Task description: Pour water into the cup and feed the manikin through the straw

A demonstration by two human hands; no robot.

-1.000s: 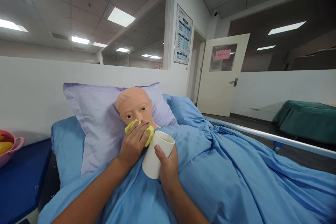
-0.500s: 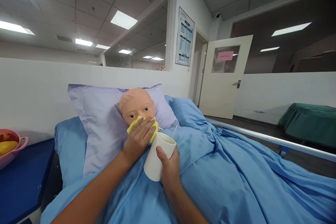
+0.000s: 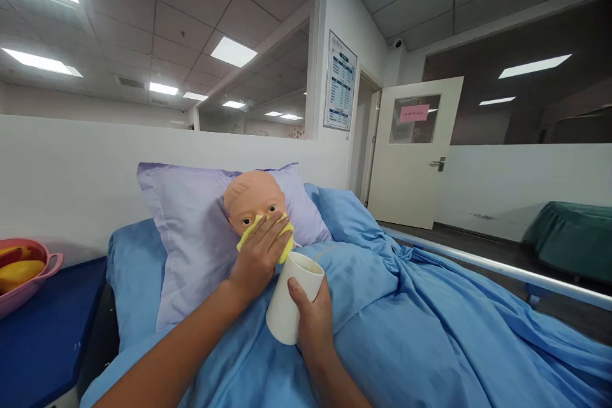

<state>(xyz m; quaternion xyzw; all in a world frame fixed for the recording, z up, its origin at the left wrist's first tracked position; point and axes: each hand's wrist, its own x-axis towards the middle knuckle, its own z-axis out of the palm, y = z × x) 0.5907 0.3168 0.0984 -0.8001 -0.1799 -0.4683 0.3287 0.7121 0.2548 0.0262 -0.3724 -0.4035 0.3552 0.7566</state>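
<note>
A manikin (image 3: 253,194) lies in the bed with its head on a lilac pillow (image 3: 191,223). My left hand (image 3: 261,255) presses a yellow cloth (image 3: 285,248) over the manikin's mouth and nose; its eyes show above the cloth. In my right hand (image 3: 315,315) is a white cup (image 3: 287,309), tilted, its rim close to the cloth and my thumb on its side. What is inside the cup is hidden from this angle. A blue quilt (image 3: 373,319) covers the manikin below the head.
At the left, a pink basket (image 3: 29,293) with yellow and red fruit stands on a dark blue tabletop (image 3: 43,344). A metal bed rail (image 3: 478,258) runs along the right side. An open door (image 3: 411,185) and a green-covered object (image 3: 568,239) are farther back.
The view has shifted slightly, so the scene sits a little lower and to the right. A thin white stick seen above the cup's rim earlier is now mostly out of sight. Both hands keep their hold.
</note>
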